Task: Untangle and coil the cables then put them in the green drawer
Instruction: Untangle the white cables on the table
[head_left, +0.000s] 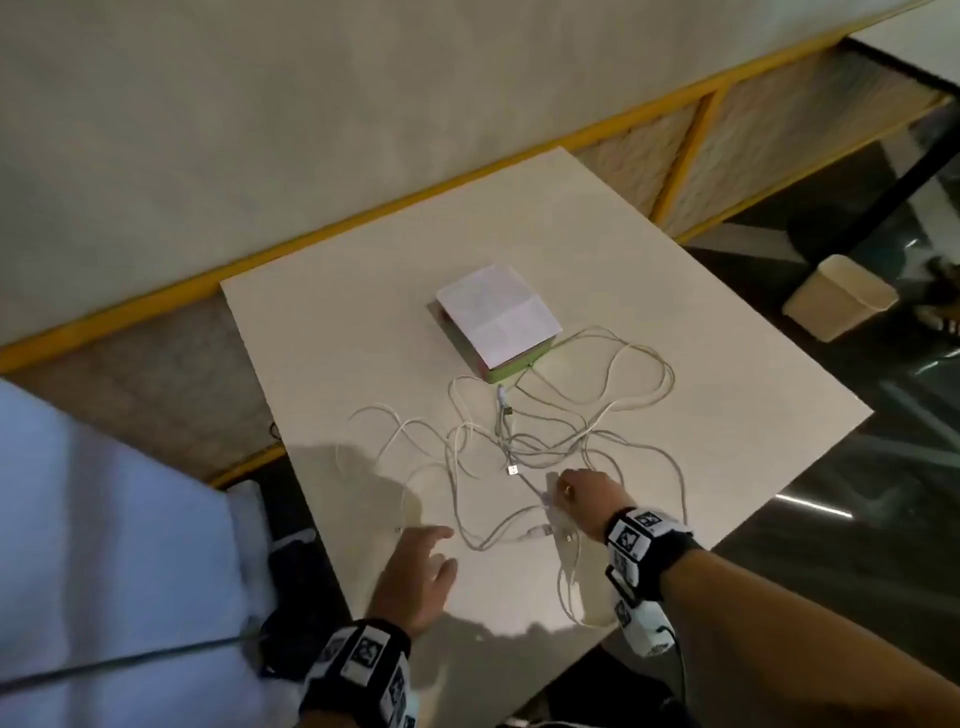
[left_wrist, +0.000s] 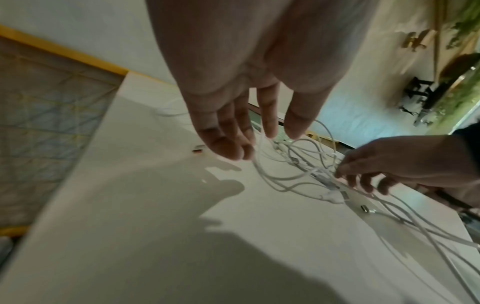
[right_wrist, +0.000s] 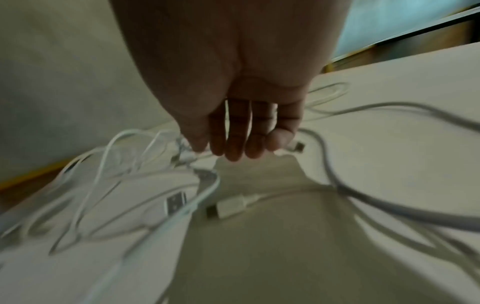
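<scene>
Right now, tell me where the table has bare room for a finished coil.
Bare: the table strip left of the drawer box, and the near edge beside the left hand. Crowded: the tangled cables from the box to the right hand.

Left hand hovering palm down, fingers straight and slightly spread, holding nothing. Right hand reached further forward, fingertips angled downward, loosely bunched; grip unclear. Both wrists strapped with black-and-white marker bands.

Pale wall — yellow trim, dark glossy floor, beige bin.
</scene>
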